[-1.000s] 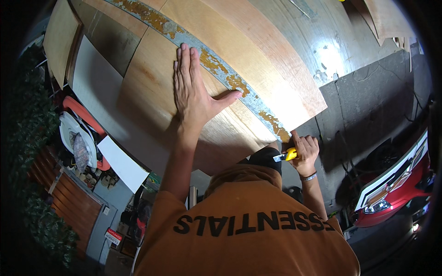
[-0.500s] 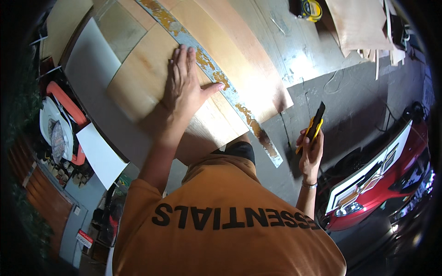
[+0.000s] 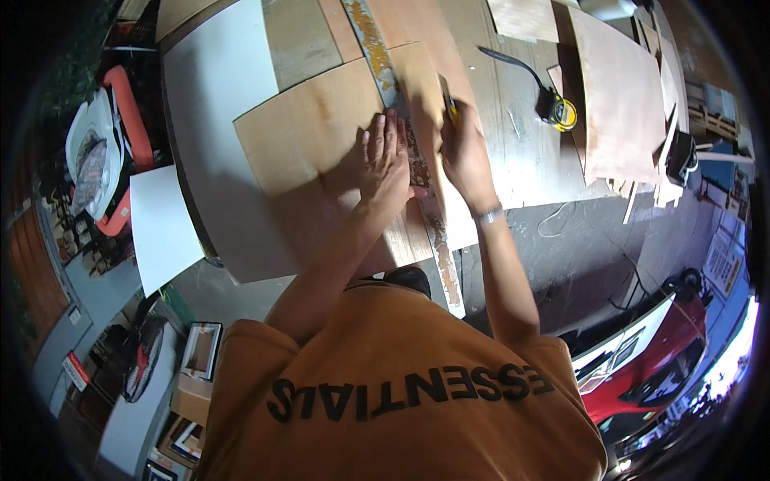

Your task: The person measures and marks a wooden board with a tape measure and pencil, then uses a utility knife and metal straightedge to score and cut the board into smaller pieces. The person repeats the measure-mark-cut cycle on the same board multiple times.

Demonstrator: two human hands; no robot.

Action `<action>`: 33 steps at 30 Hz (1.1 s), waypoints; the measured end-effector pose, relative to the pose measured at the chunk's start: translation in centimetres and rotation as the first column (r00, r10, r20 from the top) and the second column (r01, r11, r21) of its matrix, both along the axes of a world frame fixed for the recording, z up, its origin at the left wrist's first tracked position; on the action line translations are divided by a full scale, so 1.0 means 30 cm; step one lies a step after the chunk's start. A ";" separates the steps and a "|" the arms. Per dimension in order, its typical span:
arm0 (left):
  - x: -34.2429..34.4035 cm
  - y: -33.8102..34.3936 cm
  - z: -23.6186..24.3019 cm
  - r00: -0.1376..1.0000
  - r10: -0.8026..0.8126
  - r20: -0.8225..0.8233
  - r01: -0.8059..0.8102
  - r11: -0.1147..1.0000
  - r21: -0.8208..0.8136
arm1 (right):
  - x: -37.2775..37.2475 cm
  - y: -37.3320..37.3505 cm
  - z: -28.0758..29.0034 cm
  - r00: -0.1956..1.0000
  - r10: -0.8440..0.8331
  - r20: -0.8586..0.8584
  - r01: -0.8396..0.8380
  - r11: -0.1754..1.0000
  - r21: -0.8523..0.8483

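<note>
My left hand [image 3: 387, 170] lies flat with its fingers stretched out, pressing on a thin plywood sheet [image 3: 301, 124] and the edge of a long metal straightedge [image 3: 442, 256]. The straightedge is mottled with orange-brown patches and runs lengthwise across the wood, its near end sticking out past the sheet. Just right of it, my right hand [image 3: 467, 160] is closed around a yellow and black utility knife [image 3: 452, 109]. The knife points away from me over the strip of plywood beside the straightedge. Shadow and my fingers hide whether its tip touches the wood.
A yellow tape measure [image 3: 564, 115] rests on the worktable [image 3: 509, 172] to the right, near a stack of thin wood pieces [image 3: 622, 88]. White sheets [image 3: 220, 72] lie at the left. A red car [image 3: 662, 365] stands at lower right.
My right hand has swung from the open space at the right up onto the plywood, knife in hand. My left hand sits lower along the straightedge. The whole view has shifted.
</note>
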State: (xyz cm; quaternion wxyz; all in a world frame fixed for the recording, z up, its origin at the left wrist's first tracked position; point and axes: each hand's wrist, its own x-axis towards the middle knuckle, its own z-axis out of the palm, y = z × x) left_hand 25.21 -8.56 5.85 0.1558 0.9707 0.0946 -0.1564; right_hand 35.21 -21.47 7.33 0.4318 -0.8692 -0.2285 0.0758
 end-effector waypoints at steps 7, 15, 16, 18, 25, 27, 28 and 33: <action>0.006 0.015 -0.004 0.997 -0.010 -0.081 0.013 0.999 0.029 | 0.251 0.350 -0.136 0.995 0.082 -0.053 -0.097 0.870 -0.483; -0.007 0.023 -0.022 0.999 0.031 0.008 -0.030 0.998 -0.057 | 0.238 0.353 -0.115 0.996 0.076 -0.044 -0.088 0.879 -0.469; -0.009 0.024 -0.024 0.999 0.039 0.037 -0.036 0.997 -0.074 | 0.232 0.355 -0.111 0.998 0.057 -0.033 -0.066 0.900 -0.431; -0.015 0.025 -0.027 0.998 0.044 0.051 -0.039 0.995 -0.094 | 0.208 0.349 -0.100 0.999 0.004 -0.045 -0.021 0.923 -0.383; -0.042 0.033 -0.049 0.992 0.042 0.116 -0.028 0.993 -0.117 | -0.042 0.158 -0.039 0.992 -0.039 -0.122 -0.020 0.894 -0.447; -0.041 0.028 -0.063 0.980 0.099 0.174 -0.068 0.982 -0.178 | -0.138 0.064 -0.016 0.988 -0.019 -0.153 -0.045 0.915 -0.402; -0.039 0.025 -0.069 0.979 0.088 0.181 -0.063 0.988 -0.140 | -0.188 0.018 -0.004 0.982 -0.022 -0.186 -0.046 0.934 -0.354; -0.032 0.014 -0.083 0.988 0.090 0.122 -0.073 0.987 -0.140 | -0.422 -0.179 0.049 0.975 -0.070 -0.210 -0.037 0.885 -0.464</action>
